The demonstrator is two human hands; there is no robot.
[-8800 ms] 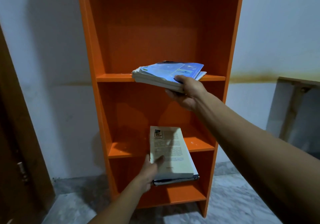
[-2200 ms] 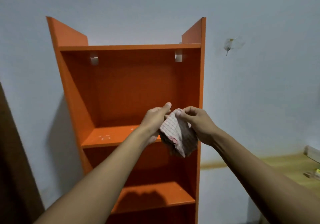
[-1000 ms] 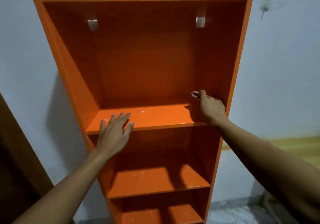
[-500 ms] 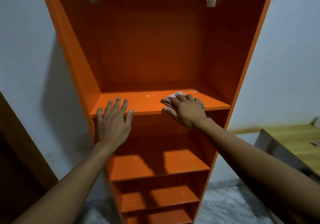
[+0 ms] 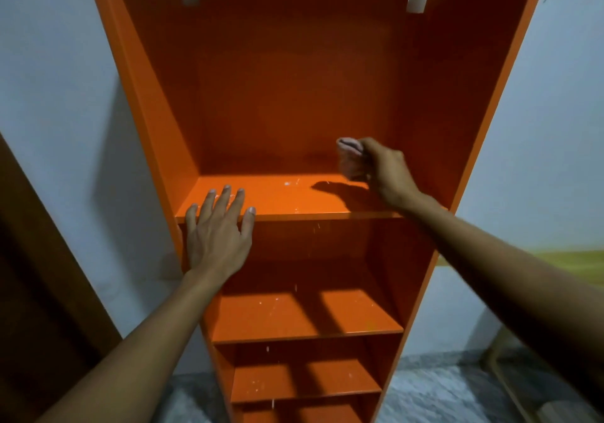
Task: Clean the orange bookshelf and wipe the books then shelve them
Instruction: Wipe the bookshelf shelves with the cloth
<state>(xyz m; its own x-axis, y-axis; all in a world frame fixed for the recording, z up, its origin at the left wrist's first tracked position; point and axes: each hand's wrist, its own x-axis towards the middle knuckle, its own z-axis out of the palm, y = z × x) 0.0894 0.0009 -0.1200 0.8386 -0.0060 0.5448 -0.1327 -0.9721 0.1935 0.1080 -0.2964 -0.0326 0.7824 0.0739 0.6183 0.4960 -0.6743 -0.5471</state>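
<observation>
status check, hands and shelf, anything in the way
Left hand flat on the upper shelf's front edge. Right hand grips a cloth just above it, right rear. White specks on shelves. No books in view, nothing blocking.

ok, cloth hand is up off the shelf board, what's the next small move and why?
Probably lower the right hand with its cloth and sweep left: white specks lie mid-shelf, and the left hand rests flat on the front edge.

Orange bookshelf [image 5: 294, 102] — white specks on shelves, no bks.
</observation>
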